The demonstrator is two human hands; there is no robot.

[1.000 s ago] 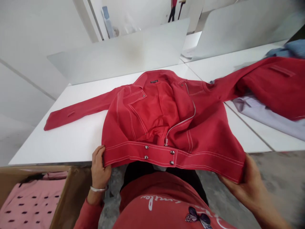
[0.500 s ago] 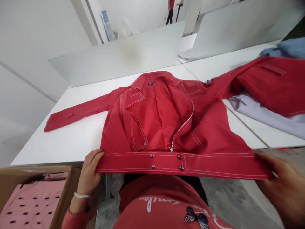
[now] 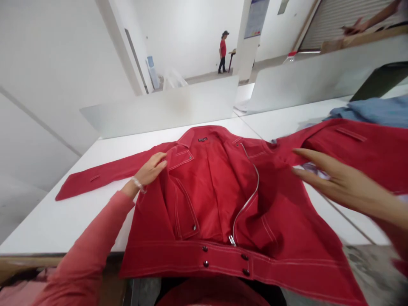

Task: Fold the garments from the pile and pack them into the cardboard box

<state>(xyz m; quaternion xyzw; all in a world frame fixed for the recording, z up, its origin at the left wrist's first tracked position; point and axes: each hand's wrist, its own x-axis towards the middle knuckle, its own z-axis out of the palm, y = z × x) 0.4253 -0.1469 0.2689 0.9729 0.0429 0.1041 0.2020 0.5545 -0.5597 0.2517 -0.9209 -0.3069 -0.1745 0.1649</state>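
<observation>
A red jacket (image 3: pixel 287 221) lies spread on the white table, front parted over its red lining, waistband hanging past the near edge. It has white stitching, a metal zipper (image 3: pixel 251 196) and dark snaps on the waistband. My left hand (image 3: pixel 150 168) is at the chest on the jacket's left side, fingers stretched out towards the collar flap and not closed on the cloth. My right hand (image 3: pixel 334 178) hovers by the other sleeve's shoulder, thumb and fingers apart, with nothing in it.
Blue folded cloth (image 3: pixel 379 109) lies at the right beyond the sleeve. A frosted divider (image 3: pixel 159 111) runs along the back of the white table (image 3: pixel 86 216). A box with pink cloth (image 3: pixel 25 291) stands below at left. A person (image 3: pixel 222 52) stands far off; another person's hand (image 3: pixel 355 28) is at upper right.
Both hands have let go of the waistband ends and moved forward to the jacket's upper part. The waistband now droops at the near edge. The view has tilted up.
</observation>
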